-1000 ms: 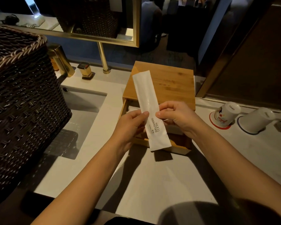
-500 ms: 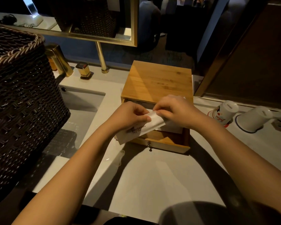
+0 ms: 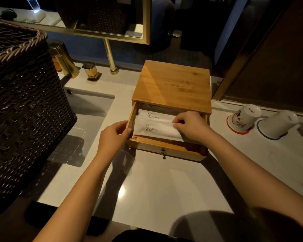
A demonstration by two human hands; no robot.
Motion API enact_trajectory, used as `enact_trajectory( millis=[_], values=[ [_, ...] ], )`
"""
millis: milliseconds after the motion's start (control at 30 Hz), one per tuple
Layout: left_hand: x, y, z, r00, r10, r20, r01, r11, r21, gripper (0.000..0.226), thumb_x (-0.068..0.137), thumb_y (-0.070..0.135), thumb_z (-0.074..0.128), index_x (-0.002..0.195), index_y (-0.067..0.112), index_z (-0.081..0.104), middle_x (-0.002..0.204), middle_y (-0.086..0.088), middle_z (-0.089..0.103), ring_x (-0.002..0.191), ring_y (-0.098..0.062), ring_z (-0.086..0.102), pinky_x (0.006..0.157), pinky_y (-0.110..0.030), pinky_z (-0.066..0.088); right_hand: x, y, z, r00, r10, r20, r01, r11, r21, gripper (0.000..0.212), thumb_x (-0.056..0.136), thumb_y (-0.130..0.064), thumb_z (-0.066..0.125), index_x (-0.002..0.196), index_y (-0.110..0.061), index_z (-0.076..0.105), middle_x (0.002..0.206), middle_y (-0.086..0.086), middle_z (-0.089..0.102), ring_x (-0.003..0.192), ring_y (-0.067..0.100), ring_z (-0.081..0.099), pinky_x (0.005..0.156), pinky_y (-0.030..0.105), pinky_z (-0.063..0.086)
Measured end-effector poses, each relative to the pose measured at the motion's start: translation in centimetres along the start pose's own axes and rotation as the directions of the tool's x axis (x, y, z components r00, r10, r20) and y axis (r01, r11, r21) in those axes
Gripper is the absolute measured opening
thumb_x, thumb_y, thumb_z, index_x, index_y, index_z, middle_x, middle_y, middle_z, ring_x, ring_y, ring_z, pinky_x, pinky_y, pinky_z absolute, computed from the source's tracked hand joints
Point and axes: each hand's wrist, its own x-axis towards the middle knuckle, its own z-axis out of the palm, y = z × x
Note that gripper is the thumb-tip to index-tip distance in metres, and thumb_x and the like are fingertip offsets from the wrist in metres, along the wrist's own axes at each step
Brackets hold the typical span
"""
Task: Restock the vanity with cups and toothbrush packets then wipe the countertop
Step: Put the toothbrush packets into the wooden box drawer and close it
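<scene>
The top toothbrush packet lies flat in the open drawer on the table, over 2 others. The right hand pinches its right end; the left hand grips the drawer's left wall. The packet looks light, thin, crinkly and slippery, so pinching 1 end should suffice.

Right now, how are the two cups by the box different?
The red cup has a red rim and a picture on its side; the blue cup has a blue rim and looks plain. The red cup sits nearer the box; the blue cup is farther right. Both are white and upside down.
</scene>
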Motion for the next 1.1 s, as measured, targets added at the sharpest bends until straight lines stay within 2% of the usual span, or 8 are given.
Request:
enact_trajectory(
  millis=[267,467,667,800,967,1100],
  values=[
    [0.3,-0.5,0.2,1.0,0.007,-0.03,-0.007,1.0,0.002,0.033,0.088,0.02,0.057,0.12,0.015,0.06,0.114,-0.006,0.067,0.094,-0.013,0.059,0.087,-0.033,0.047,0.4,0.5,3.0,1.0,0.024,0.02,-0.025,0.998,0.058,0.02,0.09,-0.014,0.055,0.104,-0.009,0.067,0.108,0.007,0.066,0.089,0.01,0.052,0.078,0.022,0.04],
    [0.4,-0.7,0.3,0.999,0.026,-0.034,-0.026,1.0,0.007,0.031,0.088,0.019,0.057,0.119,0.016,0.06,0.113,-0.004,0.068,0.088,-0.008,0.056,0.079,-0.024,0.043,-0.3,0.8,3.9,0.999,0.013,0.031,-0.015,0.999,0.042,0.015,0.087,-0.012,0.058,0.097,-0.009,0.069,0.102,0.007,0.066,0.089,0.015,0.055,0.076,0.023,0.041],
    [0.4,-0.7,0.1,1.0,0.018,-0.017,-0.018,1.0,-0.003,0.032,0.088,0.02,0.057,0.12,0.016,0.06,0.115,-0.006,0.067,0.091,-0.011,0.058,0.085,-0.031,0.048,-0.4,0.8,4.3,0.999,0.035,-0.008,-0.034,0.997,0.072,0.019,0.088,-0.012,0.057,0.104,-0.008,0.069,0.108,0.009,0.066,0.094,0.017,0.056,0.077,0.023,0.041],
    [0.2,-0.7,0.0,1.0,0.005,-0.004,-0.005,1.0,-0.02,0.033,0.088,0.019,0.057,0.121,0.016,0.059,0.116,-0.006,0.066,0.099,-0.019,0.062,0.088,-0.034,0.048,-0.5,1.0,4.5,0.995,0.062,-0.077,-0.055,0.994,0.099,0.019,0.089,-0.013,0.055,0.101,-0.008,0.069,0.107,0.009,0.067,0.089,0.012,0.052,0.076,0.023,0.039],
    [0.3,-0.7,0.0,1.0,0.008,-0.005,-0.008,1.0,-0.028,0.033,0.088,0.02,0.058,0.12,0.017,0.06,0.116,-0.005,0.066,0.097,-0.016,0.06,0.088,-0.035,0.048,-0.5,1.0,4.5,0.999,0.038,-0.026,-0.038,0.999,0.007,0.02,0.089,-0.015,0.055,0.104,-0.009,0.068,0.108,0.009,0.066,0.094,0.019,0.056,0.074,0.025,0.041],
    [0.5,-0.9,0.0,1.0,0.015,-0.001,-0.016,0.999,-0.035,0.032,0.087,0.02,0.058,0.119,0.017,0.06,0.114,-0.004,0.067,0.092,-0.01,0.058,0.084,-0.03,0.047,-0.7,0.9,4.5,0.991,-0.006,-0.133,-0.013,0.99,-0.139,0.023,0.086,-0.022,0.061,0.107,-0.013,0.064,0.111,0.005,0.061,0.103,0.021,0.05,0.083,0.03,0.042]
  ],
)
